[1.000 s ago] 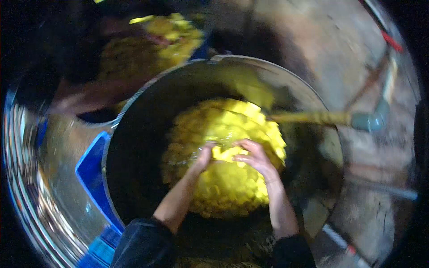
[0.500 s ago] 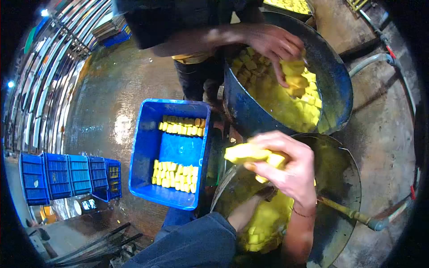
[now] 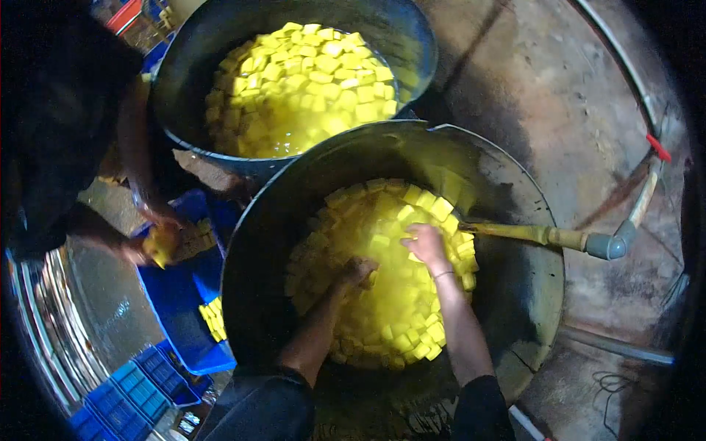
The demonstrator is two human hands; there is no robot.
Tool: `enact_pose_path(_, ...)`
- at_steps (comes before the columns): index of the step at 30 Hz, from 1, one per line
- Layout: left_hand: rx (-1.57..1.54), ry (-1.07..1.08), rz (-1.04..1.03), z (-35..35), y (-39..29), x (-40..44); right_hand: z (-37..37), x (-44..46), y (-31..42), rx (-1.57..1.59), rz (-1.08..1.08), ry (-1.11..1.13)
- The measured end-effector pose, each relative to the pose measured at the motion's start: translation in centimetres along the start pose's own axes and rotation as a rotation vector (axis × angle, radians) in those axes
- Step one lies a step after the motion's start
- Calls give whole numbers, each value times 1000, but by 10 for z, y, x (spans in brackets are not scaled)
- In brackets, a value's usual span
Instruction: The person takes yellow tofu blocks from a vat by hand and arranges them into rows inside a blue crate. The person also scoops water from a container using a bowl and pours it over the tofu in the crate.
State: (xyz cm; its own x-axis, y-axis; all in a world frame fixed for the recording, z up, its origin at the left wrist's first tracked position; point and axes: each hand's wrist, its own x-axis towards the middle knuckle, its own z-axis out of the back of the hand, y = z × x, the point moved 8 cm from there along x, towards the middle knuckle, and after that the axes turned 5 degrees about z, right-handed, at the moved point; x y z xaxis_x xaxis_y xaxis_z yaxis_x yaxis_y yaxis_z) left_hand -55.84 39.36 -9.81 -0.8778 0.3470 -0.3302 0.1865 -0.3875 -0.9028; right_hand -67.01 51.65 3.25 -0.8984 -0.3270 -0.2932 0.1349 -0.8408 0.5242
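Observation:
Both of my hands are inside a large dark round vat (image 3: 540,294) of cloudy yellow liquid and soft-looking yellow blocks (image 3: 423,338). My right hand (image 3: 428,244) is low over the liquid among the blocks, its fingers bent and partly apart, with no block clearly held. To its left, my left hand (image 3: 357,272) is at the liquid's surface near some shaded blocks. Shadow and haze hide its fingers. A bamboo pole (image 3: 515,233) reaches over the vat from the right, its end close to my right hand.
Behind stands a second vat (image 3: 419,44) full of yellow blocks. At left, another person's hands (image 3: 151,235) hold yellow pieces over a blue crate (image 3: 173,305) containing rows of blocks. More blue crates (image 3: 136,393) stand at lower left. A grey pipe fitting (image 3: 609,245) joins the pole at right.
My view has swung from the blue crate to the near vat. My right hand held yellow blocks earlier and is now down in the vat. The other person's hands have moved from the far vat to the crate.

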Motion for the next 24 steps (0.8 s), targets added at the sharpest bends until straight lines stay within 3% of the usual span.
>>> enact_pose_path(1,-159,-11,-37,-6,13,-1,-26,4,-11,61,56,-14)
enact_pose_path(4,-1133,115,-134,-37,94,18,-81,14,-14,-11,13,10)
enact_pose_path(5,-1108,35,-327,-35,110,23,-92,16,-17,-34,-3,18)
enact_pose_path(8,-832,-30,324,24,21,-17,-107,7,-31,-15,-72,148)
enact_pose_path(10,-892,-115,436,28,27,-13,-70,-16,-26,550,-90,-26)
enact_pose_path(11,-1165,-1,550,18,25,-15,-87,-19,-52,707,-117,-11)
enact_pose_path(12,-1174,13,557,14,15,-10,-75,-30,-51,699,-133,-12)
enact_pose_path(14,-1240,-178,506,17,9,-3,-42,-52,-34,914,-164,-45)
enact_pose_path(17,-1335,-209,548,-2,12,7,-44,-75,-35,943,-233,-90)
enact_pose_path(18,-1372,-238,442,-7,11,15,-51,-78,-35,980,-282,-74)
enact_pose_path(19,-1411,-262,333,-8,0,22,-22,-80,-4,681,-231,-78)
enact_pose_path(20,-1413,-257,332,-15,-8,21,-47,-78,-15,790,-223,-72)
enact_pose_path(22,-1579,-291,396,-13,-39,10,-35,-75,-6,661,-183,-158)
enact_pose_path(24,-1647,-221,413,-17,-37,18,-23,-80,8,867,-76,-224)
